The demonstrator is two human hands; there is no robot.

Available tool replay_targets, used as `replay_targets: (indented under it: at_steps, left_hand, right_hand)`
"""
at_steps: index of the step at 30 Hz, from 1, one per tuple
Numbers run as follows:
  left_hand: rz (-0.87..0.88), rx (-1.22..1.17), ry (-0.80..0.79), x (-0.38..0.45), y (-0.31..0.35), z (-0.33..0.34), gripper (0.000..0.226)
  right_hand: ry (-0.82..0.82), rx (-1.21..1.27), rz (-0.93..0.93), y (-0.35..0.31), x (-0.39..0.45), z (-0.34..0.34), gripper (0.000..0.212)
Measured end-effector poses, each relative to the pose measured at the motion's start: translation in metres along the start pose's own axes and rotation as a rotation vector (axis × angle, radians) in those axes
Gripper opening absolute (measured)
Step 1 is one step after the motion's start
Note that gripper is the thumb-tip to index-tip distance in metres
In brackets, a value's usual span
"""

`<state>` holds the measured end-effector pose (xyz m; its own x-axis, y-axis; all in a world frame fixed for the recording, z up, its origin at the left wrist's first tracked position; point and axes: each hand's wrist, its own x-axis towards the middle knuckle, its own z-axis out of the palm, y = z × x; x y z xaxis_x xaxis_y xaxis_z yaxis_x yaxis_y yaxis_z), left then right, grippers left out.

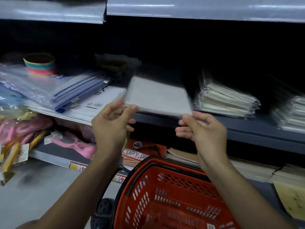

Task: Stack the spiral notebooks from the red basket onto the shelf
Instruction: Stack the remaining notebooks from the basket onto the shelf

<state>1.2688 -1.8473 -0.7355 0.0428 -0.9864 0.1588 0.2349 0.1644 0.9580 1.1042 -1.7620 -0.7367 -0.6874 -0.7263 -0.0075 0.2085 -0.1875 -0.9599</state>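
Observation:
A grey spiral notebook (158,96) in clear wrap lies at the front of the dark shelf (247,128), its spiral along the left side. My left hand (112,124) pinches its near left corner between thumb and fingers. My right hand (203,128) pinches its near right corner. Below my forearms stands the red basket (173,195); the part of its inside that shows holds no notebooks.
A stack of wrapped notebooks (226,101) sits right of the held one, another stack (292,113) farther right. Plastic folders (54,90) and a rainbow coil (39,65) lie to the left. Copy paper packs (142,152) and pink packaged items (74,142) fill the lower shelf.

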Motion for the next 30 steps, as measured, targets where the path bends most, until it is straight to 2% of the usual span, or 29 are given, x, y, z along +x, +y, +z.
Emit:
replay_targets:
  at_steps: [6, 10, 14, 17, 21, 26, 30]
  left_hand:
    - [-0.005, 0.07, 0.078, 0.057, -0.018, 0.033, 0.046]
    - [0.002, 0.104, 0.064, 0.07, -0.021, 0.045, 0.045]
    - [0.012, 0.128, 0.056, 0.071, -0.023, 0.045, 0.048]
    - [0.049, 0.156, 0.023, 0.059, -0.023, 0.036, 0.051]
    - [0.041, 0.23, -0.056, 0.025, -0.02, 0.021, 0.045]
    - [-0.089, 0.211, -0.101, -0.018, -0.026, 0.002, 0.037]
    - [-0.264, 0.177, -0.15, -0.052, -0.056, -0.007, 0.025]
  right_hand:
    - [0.1, 0.017, -0.022, 0.007, 0.05, 0.029, 0.029]
    - [0.185, 0.005, -0.032, 0.013, 0.075, 0.039, 0.031]
    - [0.181, -0.006, -0.059, 0.013, 0.075, 0.04, 0.034]
    - [0.128, -0.033, -0.088, 0.008, 0.057, 0.027, 0.037]
    - [0.015, -0.152, -0.095, 0.008, 0.023, -0.011, 0.018]
    - [-0.15, -0.353, 0.111, 0.027, -0.028, -0.07, 0.008]
    - [-0.26, -0.482, 0.35, 0.052, -0.068, -0.114, 0.011]
